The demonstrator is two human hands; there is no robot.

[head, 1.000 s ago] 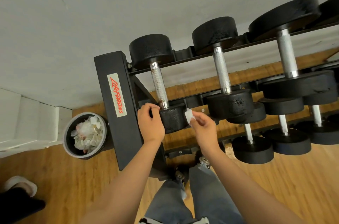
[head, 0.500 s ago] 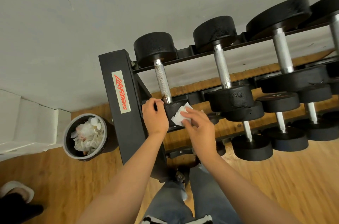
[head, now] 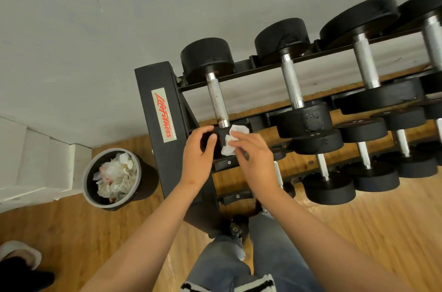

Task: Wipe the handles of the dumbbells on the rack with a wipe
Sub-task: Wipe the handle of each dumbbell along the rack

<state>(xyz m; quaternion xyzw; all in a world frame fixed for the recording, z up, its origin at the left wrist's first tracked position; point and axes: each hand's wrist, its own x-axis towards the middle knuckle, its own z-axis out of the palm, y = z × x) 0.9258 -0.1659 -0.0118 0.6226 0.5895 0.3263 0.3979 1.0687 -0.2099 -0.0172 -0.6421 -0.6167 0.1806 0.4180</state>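
Note:
The leftmost dumbbell on the top tier of the black rack [head: 157,119] has a rust-flecked knurled handle [head: 216,98] running between two black heads. My left hand [head: 199,155] grips the near head of that dumbbell. My right hand [head: 253,157] holds a white wipe [head: 233,140] against the top of the same head, just below the handle's near end. The second dumbbell's handle [head: 291,82] and the third dumbbell's handle [head: 364,62] lie further right on the same tier.
A grey bin [head: 112,177] full of crumpled wipes stands on the wood floor left of the rack. Lower tiers hold several more dumbbells [head: 330,186]. A white wall rises behind. My jeans-clad legs [head: 251,256] are below; another person's shoe [head: 19,253] shows at bottom left.
My right hand has moved left with the wipe from beside the near head onto its top. My left hand has kept its grip on the head.

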